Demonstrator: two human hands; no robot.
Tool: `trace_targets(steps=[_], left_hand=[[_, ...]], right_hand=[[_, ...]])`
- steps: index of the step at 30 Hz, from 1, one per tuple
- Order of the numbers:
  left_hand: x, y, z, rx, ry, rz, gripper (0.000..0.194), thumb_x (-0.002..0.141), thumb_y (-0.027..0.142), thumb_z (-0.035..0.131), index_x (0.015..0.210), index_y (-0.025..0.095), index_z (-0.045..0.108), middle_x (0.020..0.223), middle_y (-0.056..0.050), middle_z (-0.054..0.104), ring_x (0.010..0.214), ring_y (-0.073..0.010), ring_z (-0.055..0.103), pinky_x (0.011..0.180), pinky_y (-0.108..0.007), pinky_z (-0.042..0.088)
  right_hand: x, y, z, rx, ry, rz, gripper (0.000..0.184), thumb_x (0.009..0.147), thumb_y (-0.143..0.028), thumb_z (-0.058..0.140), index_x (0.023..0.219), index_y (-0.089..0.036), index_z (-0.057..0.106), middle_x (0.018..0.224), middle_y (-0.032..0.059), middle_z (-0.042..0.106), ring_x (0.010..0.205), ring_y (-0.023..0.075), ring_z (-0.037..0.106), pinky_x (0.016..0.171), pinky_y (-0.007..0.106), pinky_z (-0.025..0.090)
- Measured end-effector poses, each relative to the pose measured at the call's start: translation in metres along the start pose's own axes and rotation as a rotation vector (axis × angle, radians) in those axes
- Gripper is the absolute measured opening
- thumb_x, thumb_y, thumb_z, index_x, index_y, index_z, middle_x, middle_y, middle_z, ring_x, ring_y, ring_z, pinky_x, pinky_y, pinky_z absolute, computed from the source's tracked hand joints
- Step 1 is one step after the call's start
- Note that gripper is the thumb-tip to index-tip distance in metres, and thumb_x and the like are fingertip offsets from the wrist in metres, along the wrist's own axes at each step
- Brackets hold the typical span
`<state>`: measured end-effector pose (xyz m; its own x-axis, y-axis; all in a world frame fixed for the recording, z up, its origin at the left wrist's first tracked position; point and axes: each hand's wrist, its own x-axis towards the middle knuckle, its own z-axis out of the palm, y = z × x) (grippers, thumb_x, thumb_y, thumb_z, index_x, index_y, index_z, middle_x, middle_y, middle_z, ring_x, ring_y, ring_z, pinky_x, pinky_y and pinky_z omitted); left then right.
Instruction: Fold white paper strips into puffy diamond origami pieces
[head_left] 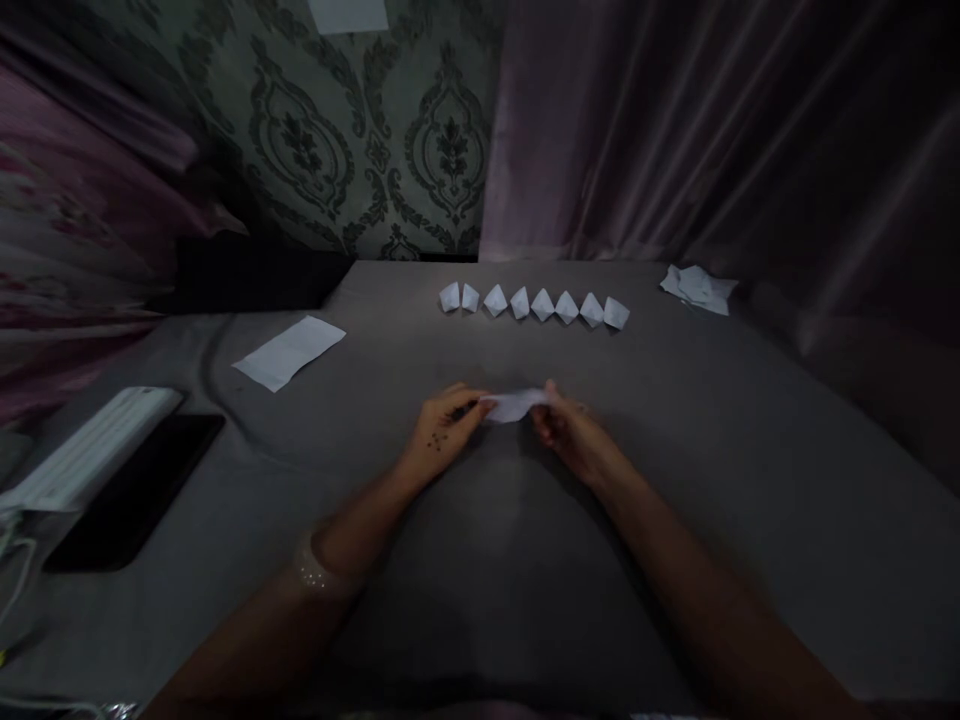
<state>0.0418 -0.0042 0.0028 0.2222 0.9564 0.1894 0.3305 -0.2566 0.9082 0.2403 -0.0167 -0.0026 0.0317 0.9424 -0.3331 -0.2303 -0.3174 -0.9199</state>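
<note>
Between my two hands, over the middle of the grey cloth surface [487, 560], is a small piece of white paper [514, 405]. My left hand [444, 432] pinches its left end between thumb and fingers. At the right end, my right hand [570, 432] grips the paper, its fingers slightly blurred. The paper looks creased, though its exact folds are too dim to make out. Beyond my hands, several folded white paper pieces [543, 304] with pointed tops stand in a row.
A flat stack of white paper [291, 352] lies to the left. Nearer on that side are a white power strip [97, 445] with cables and a black phone or tablet [139, 495]. Crumpled paper [699, 288] sits at the far right. Patterned wall [375, 150] and curtains [637, 120] border the back.
</note>
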Motion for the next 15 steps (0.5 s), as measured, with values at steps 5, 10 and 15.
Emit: trace_targets(steps=[5, 10, 15], left_hand=[[0.000, -0.002, 0.012, -0.553, -0.013, -0.385, 0.027, 0.076, 0.041, 0.071, 0.079, 0.015, 0.072, 0.073, -0.004, 0.068, 0.066, -0.0153, 0.060, 0.064, -0.027, 0.046], [0.002, -0.016, 0.012, -0.383, -0.049, -0.409, 0.032, 0.087, 0.041, 0.055, 0.085, 0.013, 0.069, 0.067, -0.005, 0.062, 0.054, -0.0125, 0.054, 0.052, -0.025, 0.044], [0.002, -0.022, 0.000, 0.173, -0.046, 0.044, 0.041, 0.085, 0.016, 0.050, 0.126, 0.019, 0.055, 0.110, -0.010, 0.061, 0.096, -0.0202, 0.058, 0.083, -0.034, 0.049]], right_hand=[[-0.006, -0.002, 0.004, -0.265, 0.004, -0.206, 0.044, 0.074, -0.063, 0.064, 0.084, -0.020, 0.071, 0.070, 0.0022, 0.064, 0.061, 0.0136, 0.054, 0.052, 0.024, 0.040], [-0.004, 0.008, 0.009, -0.286, 0.020, -0.139, 0.033, 0.073, -0.044, 0.068, 0.092, -0.018, 0.069, 0.063, -0.0005, 0.062, 0.055, 0.0127, 0.053, 0.049, 0.024, 0.039], [0.002, 0.009, 0.005, -0.218, 0.028, -0.006, 0.049, 0.076, -0.034, 0.068, 0.120, -0.016, 0.056, 0.058, -0.0047, 0.058, 0.043, 0.0093, 0.045, 0.039, 0.021, 0.031]])
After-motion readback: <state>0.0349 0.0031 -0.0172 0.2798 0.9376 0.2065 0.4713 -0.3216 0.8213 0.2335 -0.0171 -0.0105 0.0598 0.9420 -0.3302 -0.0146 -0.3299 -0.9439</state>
